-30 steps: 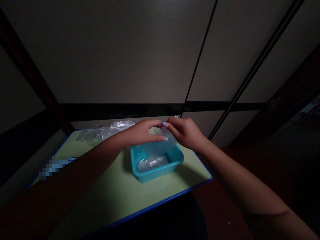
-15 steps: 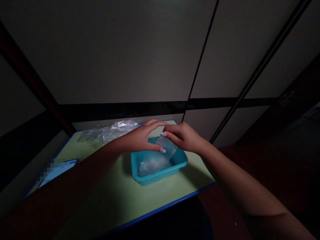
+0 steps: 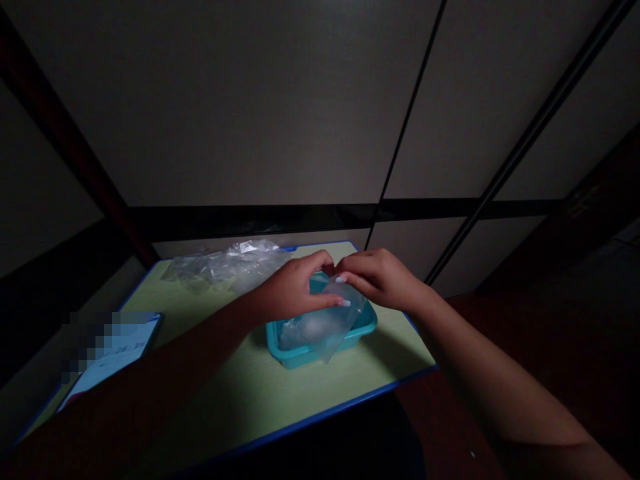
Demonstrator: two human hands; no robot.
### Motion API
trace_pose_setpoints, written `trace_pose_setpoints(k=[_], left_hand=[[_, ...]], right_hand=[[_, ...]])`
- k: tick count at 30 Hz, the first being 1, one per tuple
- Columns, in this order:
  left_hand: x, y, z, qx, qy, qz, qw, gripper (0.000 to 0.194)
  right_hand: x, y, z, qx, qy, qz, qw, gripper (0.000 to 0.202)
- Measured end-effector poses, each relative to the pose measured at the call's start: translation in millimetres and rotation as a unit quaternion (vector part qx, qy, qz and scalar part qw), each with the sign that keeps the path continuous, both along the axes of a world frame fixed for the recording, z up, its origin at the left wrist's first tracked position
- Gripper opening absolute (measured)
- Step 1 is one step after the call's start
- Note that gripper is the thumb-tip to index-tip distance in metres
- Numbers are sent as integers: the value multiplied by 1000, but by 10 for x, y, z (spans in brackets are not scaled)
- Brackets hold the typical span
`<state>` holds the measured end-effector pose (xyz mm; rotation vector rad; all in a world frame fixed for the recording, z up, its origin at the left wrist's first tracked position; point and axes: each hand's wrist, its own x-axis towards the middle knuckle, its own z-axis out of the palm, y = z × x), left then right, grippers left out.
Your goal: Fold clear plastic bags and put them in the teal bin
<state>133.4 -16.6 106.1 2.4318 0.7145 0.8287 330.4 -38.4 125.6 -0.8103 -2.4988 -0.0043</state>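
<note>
A translucent plastic bag is held over a teal plastic basin, and one corner of the bag hangs past the basin's front rim. Inside or beneath the film a whitish lump shows, too blurred to name. My right hand is closed, pinching the bag's upper edge between thumb and fingers. Curved into a C, my left hand keeps its thumb apart from its fingers. The left thumb lies against the bag, and the left fingertips meet those of the right hand, partly hidden there.
Crumpled clear plastic lies at the back of the pale green table, which has a blue edge. A phone or tablet with a lit screen rests at the left. Cabinet panels rise directly behind the table.
The left fingers have curled in towards the right fingertips. The bag is spread wider, and its corner now hangs over the basin's front rim. The view has shifted slightly.
</note>
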Motion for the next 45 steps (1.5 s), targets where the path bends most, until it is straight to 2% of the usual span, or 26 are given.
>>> trace_pose_setpoints(k=[2, 4, 7, 9, 12, 17, 20, 24, 27, 30, 34, 40, 43, 45], left_hand=[[4, -17, -6, -49, -29, -18, 998, 43], [11, -19, -20, -79, -38, -38, 995, 38], [16, -1, -46, -107, -19, -22, 994, 28], [10, 15, -52, -135, -9, -6, 991, 29], [-6, 18, -32, -199, 0, -16, 980, 32], [-17, -5, -21, -367, -17, -80, 927, 28], [-28, 37, -96, -431, -37, -80, 898, 29], [-63, 148, -190, -423, 23, -58, 904, 23], [-90, 225, -192, -384, 104, -45, 916, 21], [-105, 294, -169, -306, 216, -34, 927, 20], [-90, 378, -191, -243, 321, -52, 914, 18], [14, 463, -283, -271, 374, -88, 883, 16], [70, 489, -290, -288, 386, -118, 868, 31], [96, 498, -291, -306, 387, -102, 864, 47]], right_hand=[[-26, -6, 12, 3, -5, -11, 1000, 30], [-62, -27, 33, 10, -9, -42, 999, 31], [-120, -68, 71, 29, -2, -114, 993, 33], [-152, -85, 91, 43, 5, -159, 986, 36], [-180, -79, 104, 49, 15, -203, 978, 39], [-174, -12, 56, 31, 49, -240, 969, 42], [-154, 42, -36, 14, 72, -249, 966, 43], [-92, 90, -197, -40, 84, -239, 967, 41], [19, 103, -315, -68, 122, -240, 961, 40], [189, 131, -461, -101, 197, -252, 942, 43], [441, 227, -738, -171, 310, -237, 905, 51], [707, 321, -1170, -220, 411, -243, 851, 57], [772, 309, -1297, -232, 436, -240, 836, 59], [800, 302, -1348, -234, 448, -237, 830, 59]])
